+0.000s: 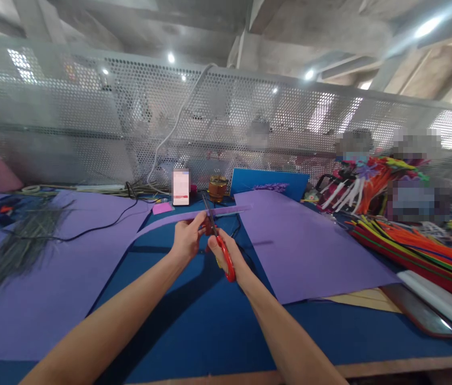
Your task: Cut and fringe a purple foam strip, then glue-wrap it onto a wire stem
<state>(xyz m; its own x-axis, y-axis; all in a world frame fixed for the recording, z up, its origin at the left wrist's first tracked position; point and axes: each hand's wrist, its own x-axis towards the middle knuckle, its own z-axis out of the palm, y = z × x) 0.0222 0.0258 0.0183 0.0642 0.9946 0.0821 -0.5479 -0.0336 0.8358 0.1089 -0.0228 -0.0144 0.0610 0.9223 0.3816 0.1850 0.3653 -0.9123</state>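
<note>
My left hand pinches a long narrow purple paper strip above the blue tabletop. The strip curves off to the left and also reaches right, past the scissors. In my right hand are red-handled scissors, their blades pointing up and away across the strip. Both hands are close together, nearly touching. A large purple sheet lies to the right of my hands, and another purple sheet lies to the left. Part of the fingers around the scissor handles is hidden.
A lit phone stands upright behind my hands, beside a brown jar. Dark thin stems and a black cable lie on the left sheet. Colourful pipe cleaners are piled right. A perforated metal screen rises behind.
</note>
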